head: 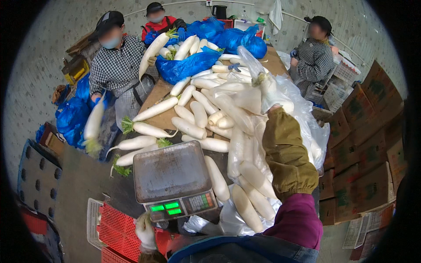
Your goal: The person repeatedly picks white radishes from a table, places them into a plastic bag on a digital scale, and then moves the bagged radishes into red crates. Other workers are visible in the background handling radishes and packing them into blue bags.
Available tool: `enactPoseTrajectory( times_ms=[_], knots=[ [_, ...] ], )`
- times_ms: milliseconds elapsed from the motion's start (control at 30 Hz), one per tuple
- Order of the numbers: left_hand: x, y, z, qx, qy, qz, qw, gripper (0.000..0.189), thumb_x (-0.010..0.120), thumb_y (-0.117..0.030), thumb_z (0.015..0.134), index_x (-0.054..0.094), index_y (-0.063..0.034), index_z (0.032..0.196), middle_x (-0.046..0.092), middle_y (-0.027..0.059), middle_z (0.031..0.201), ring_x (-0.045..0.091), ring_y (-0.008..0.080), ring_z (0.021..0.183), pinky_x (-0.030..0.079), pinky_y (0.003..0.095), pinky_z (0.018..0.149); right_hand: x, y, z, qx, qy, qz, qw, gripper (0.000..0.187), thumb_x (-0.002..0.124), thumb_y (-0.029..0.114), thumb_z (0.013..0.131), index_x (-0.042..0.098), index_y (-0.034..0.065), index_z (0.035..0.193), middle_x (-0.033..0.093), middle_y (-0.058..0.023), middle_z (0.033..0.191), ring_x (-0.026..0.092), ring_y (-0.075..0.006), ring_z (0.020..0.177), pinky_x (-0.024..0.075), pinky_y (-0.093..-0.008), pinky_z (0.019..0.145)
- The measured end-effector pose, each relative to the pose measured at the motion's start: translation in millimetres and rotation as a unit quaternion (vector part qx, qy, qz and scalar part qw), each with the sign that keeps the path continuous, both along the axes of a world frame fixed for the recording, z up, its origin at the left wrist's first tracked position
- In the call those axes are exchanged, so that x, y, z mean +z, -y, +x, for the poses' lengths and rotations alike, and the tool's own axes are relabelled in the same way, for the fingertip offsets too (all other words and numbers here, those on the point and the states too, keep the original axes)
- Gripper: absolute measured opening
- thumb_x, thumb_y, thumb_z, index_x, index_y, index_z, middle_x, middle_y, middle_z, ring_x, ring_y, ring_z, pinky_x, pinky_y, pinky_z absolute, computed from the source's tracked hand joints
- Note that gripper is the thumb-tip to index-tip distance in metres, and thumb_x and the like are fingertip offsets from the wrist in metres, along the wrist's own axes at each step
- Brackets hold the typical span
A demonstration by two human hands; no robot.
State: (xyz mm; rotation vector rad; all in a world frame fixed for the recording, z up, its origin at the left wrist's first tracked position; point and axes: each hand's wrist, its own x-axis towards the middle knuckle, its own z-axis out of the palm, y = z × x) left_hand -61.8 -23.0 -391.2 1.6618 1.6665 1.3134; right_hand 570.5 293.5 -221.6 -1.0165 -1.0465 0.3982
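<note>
My right hand (275,95), in a whitish glove under an olive sleeve, reaches far over the pile at the right side of the table, among clear plastic bags (251,65); its fingers are hidden by plastic, so its hold is unclear. My left hand (145,231), in a whitish glove, is low, beside the front left corner of the digital scale (172,171); its fingers are partly hidden. The scale's metal pan is bare and its green display is lit. White radishes (189,128) lie behind the scale, some with green tops, and several trimmed ones (246,208) lie to its right.
Two people stand at the far left, one holding radishes (153,54); another person is at the far right. Blue plastic bags (241,41) lie at the table's far end. Red crates (118,230) stand at the lower left, stacked cardboard boxes (361,144) at the right.
</note>
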Motion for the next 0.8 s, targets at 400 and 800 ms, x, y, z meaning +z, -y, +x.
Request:
enactPoseTrajectory(
  times_ms=[400, 800],
  knots=[
    [54, -59, 64, -0.268, 0.156, -0.027, 0.95, 0.027, 0.065, 0.003, 0.099, 0.07, 0.0017, 0.126, 0.072, 0.0158, 0.13, 0.069, 0.0234, 0.118, 0.052, 0.0336, 0.105, 166, 161, -84, 0.122, -0.084, 0.075, 0.986, 0.029, 0.054, 0.029, 0.107, 0.059, 0.0086, 0.086, 0.059, -0.003, 0.075, 0.052, -0.019, 0.064, 0.0476, -0.0348, 0.068],
    [83, -86, 61, -0.313, 0.21, -0.059, 0.924, 0.069, 0.061, 0.004, 0.084, 0.049, 0.0045, 0.152, 0.059, 0.0231, 0.146, 0.053, 0.0295, 0.14, 0.039, 0.0453, 0.121, 112, 186, -275, 0.558, -0.325, -0.116, 0.755, 0.065, 0.047, 0.057, 0.106, 0.055, 0.0026, 0.14, 0.065, -0.019, 0.127, 0.066, -0.0346, 0.115, 0.0566, -0.0486, 0.101]
  ],
)
